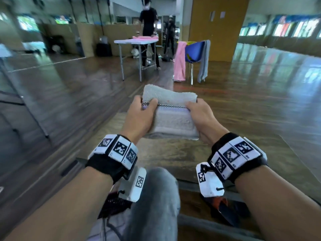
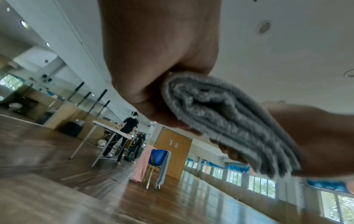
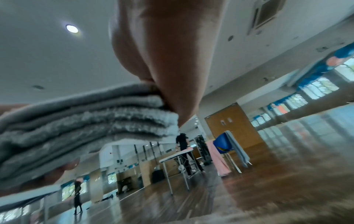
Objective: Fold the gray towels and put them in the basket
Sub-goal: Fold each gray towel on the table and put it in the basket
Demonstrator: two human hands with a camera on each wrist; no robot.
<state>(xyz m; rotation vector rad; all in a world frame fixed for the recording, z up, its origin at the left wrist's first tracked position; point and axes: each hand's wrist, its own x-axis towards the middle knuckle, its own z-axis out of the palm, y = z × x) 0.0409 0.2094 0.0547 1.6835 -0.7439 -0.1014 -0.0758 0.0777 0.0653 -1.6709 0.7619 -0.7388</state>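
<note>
A folded gray towel (image 1: 171, 117) with a checkered stripe is held up in front of me, over a wooden table (image 1: 173, 153). My left hand (image 1: 140, 117) grips its left end, thumb on top. My right hand (image 1: 201, 119) grips its right end the same way. The left wrist view shows the towel's (image 2: 220, 121) stacked layers pinched under my left hand (image 2: 153, 60). In the right wrist view the layered towel (image 3: 76, 128) sits under my right hand (image 3: 172, 60). A second gray towel (image 1: 156, 197) lies bunched at the near edge below my wrists. I cannot make out a basket.
A blue chair (image 1: 194, 51) stands on the wooden floor beyond the table, with a pink towel (image 1: 179, 61) and a gray towel (image 1: 204, 61) draped over it. Farther back a person (image 1: 149, 32) stands at a white folding table (image 1: 135, 41). Dark objects (image 1: 229, 211) lie at the near right.
</note>
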